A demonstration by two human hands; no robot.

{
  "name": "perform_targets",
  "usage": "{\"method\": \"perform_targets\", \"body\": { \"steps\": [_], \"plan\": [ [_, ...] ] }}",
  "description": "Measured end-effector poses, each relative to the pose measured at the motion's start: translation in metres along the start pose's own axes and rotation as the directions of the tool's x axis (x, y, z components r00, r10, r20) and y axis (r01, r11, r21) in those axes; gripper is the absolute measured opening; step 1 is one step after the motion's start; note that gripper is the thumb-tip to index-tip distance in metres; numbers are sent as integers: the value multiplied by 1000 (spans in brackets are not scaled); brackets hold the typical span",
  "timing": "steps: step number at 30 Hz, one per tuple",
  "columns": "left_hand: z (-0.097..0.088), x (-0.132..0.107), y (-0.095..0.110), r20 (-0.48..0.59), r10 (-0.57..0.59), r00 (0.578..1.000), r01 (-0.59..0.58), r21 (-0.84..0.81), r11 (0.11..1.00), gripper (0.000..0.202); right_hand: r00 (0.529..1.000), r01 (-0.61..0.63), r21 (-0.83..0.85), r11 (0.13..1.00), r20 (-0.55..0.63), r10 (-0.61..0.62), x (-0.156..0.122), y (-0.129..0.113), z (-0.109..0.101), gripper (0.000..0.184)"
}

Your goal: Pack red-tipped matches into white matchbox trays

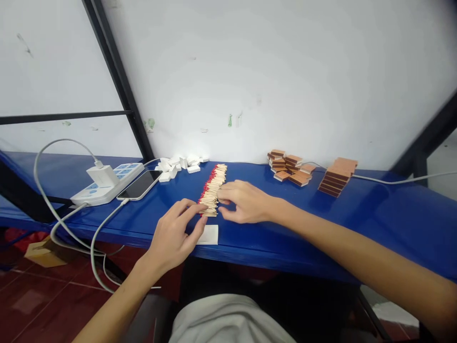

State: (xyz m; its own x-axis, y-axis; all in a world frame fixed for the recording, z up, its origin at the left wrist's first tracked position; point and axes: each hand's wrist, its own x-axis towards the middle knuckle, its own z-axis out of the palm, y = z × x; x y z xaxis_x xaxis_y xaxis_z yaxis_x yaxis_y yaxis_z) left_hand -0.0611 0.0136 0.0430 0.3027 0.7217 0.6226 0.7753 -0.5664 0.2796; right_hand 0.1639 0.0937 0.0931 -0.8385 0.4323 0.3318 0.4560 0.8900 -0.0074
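A long row of red-tipped matchsticks (213, 186) lies on the blue table (374, 214). My right hand (244, 202) rests at the row's right side, fingers curled against the near sticks. My left hand (174, 233) reaches in from the left, its fingertips touching the red tips at the row's near end. A small white tray (209, 235) lies flat at the table's front edge, just under my left hand's fingers.
Loose white trays (178, 166) are heaped at the back. Brown matchbox sleeves (290, 167) and a neat stack of them (337, 177) stand to the right. A phone (140, 185), a power strip with charger (107, 181) and cables (71, 224) occupy the left.
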Motion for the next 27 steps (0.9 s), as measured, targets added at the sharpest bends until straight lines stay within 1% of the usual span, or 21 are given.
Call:
{"method": "perform_targets", "body": {
  "steps": [1, 2, 4, 6, 8, 9, 10, 12, 15, 20, 23, 27],
  "plan": [
    [-3, -1, -2, -2, -1, 1000, 1, 8, 1000, 30, 1000, -8, 26, 1000, -22, 9, -2, -1, 4, 14],
    [-7, -3, -4, 19, -4, 1000, 3, 13, 1000, 30, 999, -25, 46, 999, -41, 27, -5, -1, 7, 15],
    [-15, -8, -10, 106, -22, 994, 22, -5, 1000, 32, 997, -52, 93, 994, -55, 57, -12, 0, 14, 11],
    [-23, -10, -17, 212, -64, 975, 82, -77, 994, 35, 997, -68, 145, 987, -36, 74, -18, 1, 18, 10],
    [-30, -9, -23, 294, -111, 949, 164, -163, 973, 37, 997, -71, 195, 978, -2, 72, -20, 0, 20, 16],
    [-32, -8, -25, 323, -121, 939, 187, -183, 965, 37, 998, -65, 215, 974, 12, 63, -20, -2, 21, 19],
    [-34, -7, -26, 346, -118, 931, 190, -183, 965, 38, 998, -57, 229, 972, 24, 53, -20, -3, 21, 22],
    [-35, -4, -27, 386, -87, 918, 154, -146, 977, 44, 999, -40, 228, 973, 37, 32, -18, -8, 22, 26],
    [-33, -4, -24, 417, -57, 907, 107, -99, 989, 52, 998, -20, 189, 982, 58, 9, -17, -12, 23, 30],
    [-30, -6, -21, 404, -63, 913, 115, -107, 988, 43, 997, -18, 116, 993, 72, 10, -17, -13, 24, 31],
    [-31, -6, -21, 404, -73, 912, 120, -92, 989, 50, 996, -12, 83, 996, 86, 5, -16, -13, 24, 31],
    [-31, -5, -23, 412, -93, 906, 122, -45, 992, 64, 997, -16, 103, 995, 81, 8, -16, -13, 25, 31]
  ]
}}
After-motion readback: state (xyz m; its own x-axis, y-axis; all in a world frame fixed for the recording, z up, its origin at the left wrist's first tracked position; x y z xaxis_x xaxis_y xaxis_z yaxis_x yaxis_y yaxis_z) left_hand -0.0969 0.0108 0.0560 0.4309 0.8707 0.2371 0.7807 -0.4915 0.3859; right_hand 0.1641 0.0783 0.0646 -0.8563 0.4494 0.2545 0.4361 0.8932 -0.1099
